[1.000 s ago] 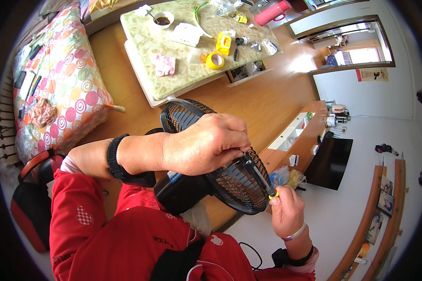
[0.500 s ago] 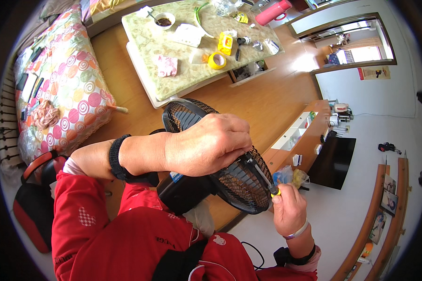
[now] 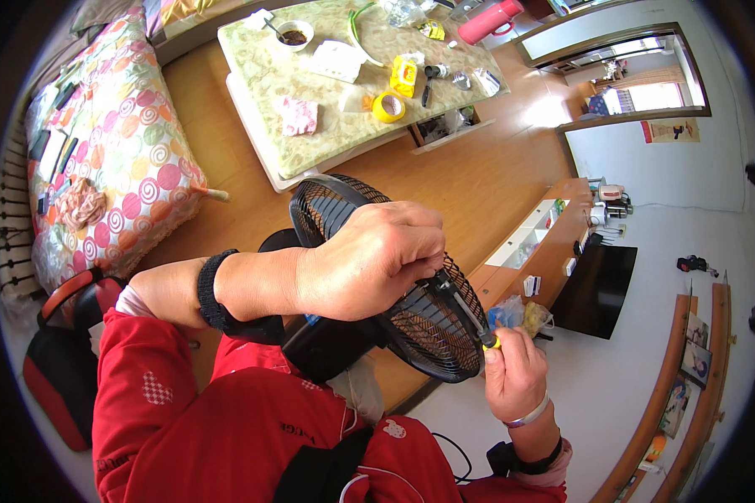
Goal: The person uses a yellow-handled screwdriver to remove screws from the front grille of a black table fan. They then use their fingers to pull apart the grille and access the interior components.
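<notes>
Step in hand, as I read it: you're working a screwdriver (image 3: 476,323) at the rim of the fan (image 3: 424,339). The fan is tilted, mid-view, just above your lap. Left hand (image 3: 377,256) is across its top, thumb and fingertips pressed together on the rim; can't tell if they also pinch the driver tip. Right hand (image 3: 516,377), at 4 o'clock from the fan, pinches the driver's yellow handle end. Next move probably calls for a steady rim and the shaft in line; the tip could slip.

Count: two hands, one fan, one screwdriver. At 12 o'clock, one table (image 3: 268,88) with one bowl (image 3: 297,49), one yellow tape roll (image 3: 379,111), one yellow packet (image 3: 403,77), one pink cloth (image 3: 299,117), one pink flask (image 3: 489,23), plus small clutter I can't count reliably. One bed (image 3: 143,159) at 10, one chair (image 3: 54,394) at 8, one TV (image 3: 594,292) at 3.
</notes>
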Tool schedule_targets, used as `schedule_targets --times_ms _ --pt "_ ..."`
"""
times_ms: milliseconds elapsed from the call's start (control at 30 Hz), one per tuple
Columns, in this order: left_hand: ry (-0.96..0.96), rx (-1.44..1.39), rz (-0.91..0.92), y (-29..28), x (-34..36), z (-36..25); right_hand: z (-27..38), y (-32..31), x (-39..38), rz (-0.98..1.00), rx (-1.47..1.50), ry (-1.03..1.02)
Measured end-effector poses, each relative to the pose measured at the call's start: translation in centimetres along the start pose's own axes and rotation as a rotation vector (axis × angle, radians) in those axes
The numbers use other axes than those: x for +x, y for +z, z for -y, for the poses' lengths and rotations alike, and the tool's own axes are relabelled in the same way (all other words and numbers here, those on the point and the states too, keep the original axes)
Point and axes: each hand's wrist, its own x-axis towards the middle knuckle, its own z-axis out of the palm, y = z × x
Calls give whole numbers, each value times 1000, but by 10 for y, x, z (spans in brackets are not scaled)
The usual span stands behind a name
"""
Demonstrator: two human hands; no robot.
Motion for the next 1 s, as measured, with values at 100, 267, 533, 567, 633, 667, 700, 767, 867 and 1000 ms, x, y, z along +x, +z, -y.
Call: schedule_targets --times_ms 100,267,533,567,633,667,700,767,867,1000 --pt "-29 -26 20 -1 1 -2 -2 1 0 -7 2 -10" --pt "-85 -81 255 -18 13 4 -4 2 0 -10 10 -14" --pt "-43 -51 262 -22 16 2 -3 3 0 -23 5 -8" --pt "-46 -48 256 -22 16 2 -3 3 0 -18 3 -12" --pt "-46 -40 247 -21 15 2 -2 2 -1 -12 -4 -10" --pt "-44 -37 245 -21 14 1 -2 3 0 -15 -4 -15" --pt "-38 -37 240 -21 14 1 -2 3 0 -18 -7 -17" --pt "-44 -25 244 -21 14 1 -2 3 0 -22 -10 -24" --pt "-56 -24 232 -20 14 1 -3 3 2 -27 -13 -33" --pt "-44 31 222 -19 12 -3 -4 4 1 -27 -16 -31"
